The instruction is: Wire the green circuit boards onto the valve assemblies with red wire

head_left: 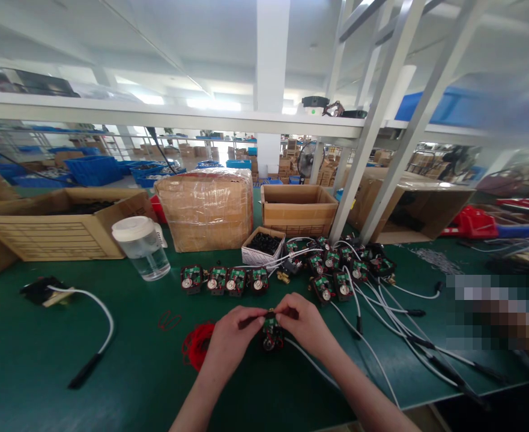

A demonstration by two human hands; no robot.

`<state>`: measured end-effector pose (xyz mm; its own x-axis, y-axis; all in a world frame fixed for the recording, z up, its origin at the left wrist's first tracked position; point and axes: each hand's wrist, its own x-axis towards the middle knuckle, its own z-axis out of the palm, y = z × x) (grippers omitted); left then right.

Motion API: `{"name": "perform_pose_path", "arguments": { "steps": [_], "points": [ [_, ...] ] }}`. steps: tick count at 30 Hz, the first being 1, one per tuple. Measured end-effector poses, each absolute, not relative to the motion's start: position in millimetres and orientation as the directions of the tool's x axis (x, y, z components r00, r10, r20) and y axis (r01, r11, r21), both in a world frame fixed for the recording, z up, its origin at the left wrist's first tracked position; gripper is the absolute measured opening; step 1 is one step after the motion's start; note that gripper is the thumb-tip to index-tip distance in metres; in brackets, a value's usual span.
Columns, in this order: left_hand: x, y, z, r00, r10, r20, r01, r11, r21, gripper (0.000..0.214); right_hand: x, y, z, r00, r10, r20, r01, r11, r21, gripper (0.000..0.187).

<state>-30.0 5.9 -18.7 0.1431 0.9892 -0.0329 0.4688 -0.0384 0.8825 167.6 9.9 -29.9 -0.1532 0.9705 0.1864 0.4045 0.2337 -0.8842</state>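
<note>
Close in front of me is a small black module with a green circuit board (271, 329), a round silver part and a white cable. My left hand (235, 336) pinches its upper left edge between thumb and fingers. On the opposite side, my right hand (304, 324) pinches the upper right edge, fingertips nearly meeting at a small brass-coloured piece. Exactly what lies between the fingertips is too small to make out. A bundle of red wire (197, 345) lies beside my left hand, partly covered by it. Similar modules (236, 279) stand in a row beyond my hands.
More modules (322, 288) with white cables cluster to the right. A small box of black parts (264, 243), a water jug (142, 249) and cardboard boxes (205, 210) stand behind. Metal posts (376, 138) rise at the right. One cabled module (48, 291) lies left; a blurred arm (511, 318) is at right.
</note>
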Motion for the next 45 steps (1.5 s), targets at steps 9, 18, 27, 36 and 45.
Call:
{"name": "perform_pose_path", "arguments": {
  "steps": [9, 18, 27, 36, 45],
  "points": [
    [-28.3, -4.6, -22.8, 0.12, 0.991, 0.054, 0.401, -0.099, 0.911, 0.03, 167.0, 9.5, -32.1, -0.145, 0.97, 0.194, 0.423, 0.238, -0.874, 0.013],
    [-32.3, -11.7, -38.6, 0.168, 0.985, -0.029, 0.217, -0.008, 0.976, 0.042, 168.3, 5.7, -30.5, -0.16, 0.964, 0.213, 0.438, 0.263, -0.86, 0.01],
    [-30.0, -13.8, -42.3, 0.126, 0.987, -0.098, 0.138, 0.081, 0.987, 0.045, 175.7, -5.7, -38.0, -0.158, 0.968, 0.193, 0.404, 0.242, -0.882, 0.016],
    [-27.5, -11.9, -30.2, 0.058, 0.995, -0.081, 0.238, 0.065, 0.969, 0.038, 164.0, 5.1, -28.3, -0.147, 0.962, 0.229, 0.494, 0.272, -0.826, 0.012],
    [-26.2, -8.1, -25.1, 0.054, 0.998, -0.029, 0.375, 0.006, 0.927, 0.03, 153.4, 3.0, -21.3, -0.169, 0.953, 0.249, 0.513, 0.301, -0.803, 0.014]
  ]
}}
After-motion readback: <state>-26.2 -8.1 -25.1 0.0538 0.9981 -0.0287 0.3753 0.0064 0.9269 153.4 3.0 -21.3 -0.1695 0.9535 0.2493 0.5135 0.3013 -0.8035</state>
